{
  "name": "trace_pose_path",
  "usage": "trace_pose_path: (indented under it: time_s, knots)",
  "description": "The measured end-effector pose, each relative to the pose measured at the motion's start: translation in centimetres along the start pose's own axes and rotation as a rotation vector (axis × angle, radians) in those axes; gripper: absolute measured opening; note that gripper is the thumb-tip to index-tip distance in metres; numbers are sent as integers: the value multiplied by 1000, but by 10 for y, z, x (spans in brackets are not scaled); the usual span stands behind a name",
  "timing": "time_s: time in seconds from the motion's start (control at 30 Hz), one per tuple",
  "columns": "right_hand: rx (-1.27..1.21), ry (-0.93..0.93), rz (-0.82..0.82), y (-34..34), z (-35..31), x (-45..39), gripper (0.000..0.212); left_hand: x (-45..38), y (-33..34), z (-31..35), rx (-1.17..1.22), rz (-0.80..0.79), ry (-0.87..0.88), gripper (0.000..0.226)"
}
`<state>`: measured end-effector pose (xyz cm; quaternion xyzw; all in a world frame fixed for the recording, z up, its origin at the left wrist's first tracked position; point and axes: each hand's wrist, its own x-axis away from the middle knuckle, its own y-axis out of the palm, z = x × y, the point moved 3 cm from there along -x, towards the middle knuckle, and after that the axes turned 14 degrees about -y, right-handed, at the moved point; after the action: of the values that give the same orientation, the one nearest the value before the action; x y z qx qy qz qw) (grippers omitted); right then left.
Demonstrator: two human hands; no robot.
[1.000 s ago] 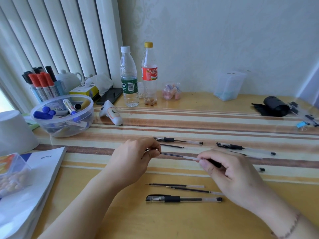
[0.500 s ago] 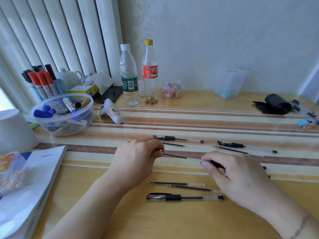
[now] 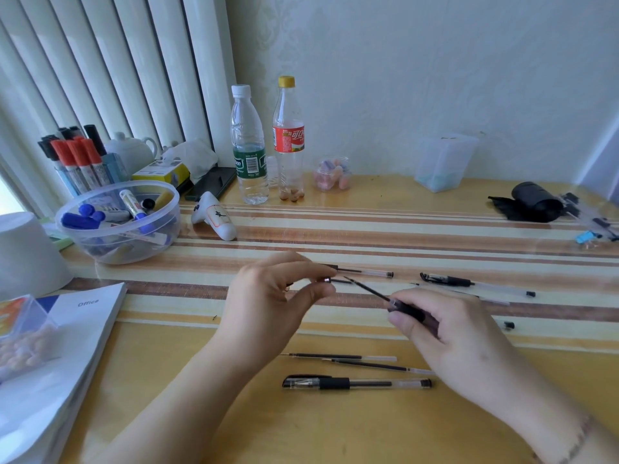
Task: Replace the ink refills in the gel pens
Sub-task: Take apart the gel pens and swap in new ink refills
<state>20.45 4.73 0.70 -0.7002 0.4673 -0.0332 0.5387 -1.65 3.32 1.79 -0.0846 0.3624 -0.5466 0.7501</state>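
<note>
My right hand [image 3: 449, 333] grips a gel pen by its black rubber grip [image 3: 407, 309]. A thin dark refill [image 3: 366, 291] sticks out of it up and to the left. My left hand [image 3: 274, 296] pinches a small metal-ended nose piece [image 3: 326, 280] between thumb and forefinger, a short gap from the refill's point. On the table near me lie a capped gel pen [image 3: 356, 383] and two loose refills [image 3: 338, 356] [image 3: 378, 366]. Two more pens lie farther back: one [image 3: 368, 272] behind my left fingers, another [image 3: 475, 283] to the right.
A clear bowl of markers [image 3: 117, 222] and a holder of markers [image 3: 77, 162] stand at the left. A stack of books [image 3: 50, 363], a white cup [image 3: 26, 256], two bottles [image 3: 249, 145] [image 3: 288, 139] and a black roll [image 3: 536, 202] ring the work area. A small black end cap [image 3: 509, 325] lies beside my right hand.
My hands have drawn apart: the nose piece has come off with my left hand, and the pen in my right hand has tilted, with the refill now bare.
</note>
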Motion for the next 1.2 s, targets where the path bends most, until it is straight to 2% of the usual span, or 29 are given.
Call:
trace_pose_path:
  time_s: [0.13,0.23,0.6,0.93,1.2]
  knots:
    - [9,-40,-4,-1,-6,1,28,3,9,-2,-19,-102,-60,12]
    - [-22,-43,-15,1,-7,0,35,6,14,-1,-5,-141,-78,11]
    - [4,-89,-120,6,-15,-3,40,13,18,12,40,-219,-62,13]
    - [65,-92,-104,2,-11,-1,37,11,15,11,64,-193,-56,8]
    - [309,-162,-168,4,-18,-1,39,15,22,9,-98,-270,26,17]
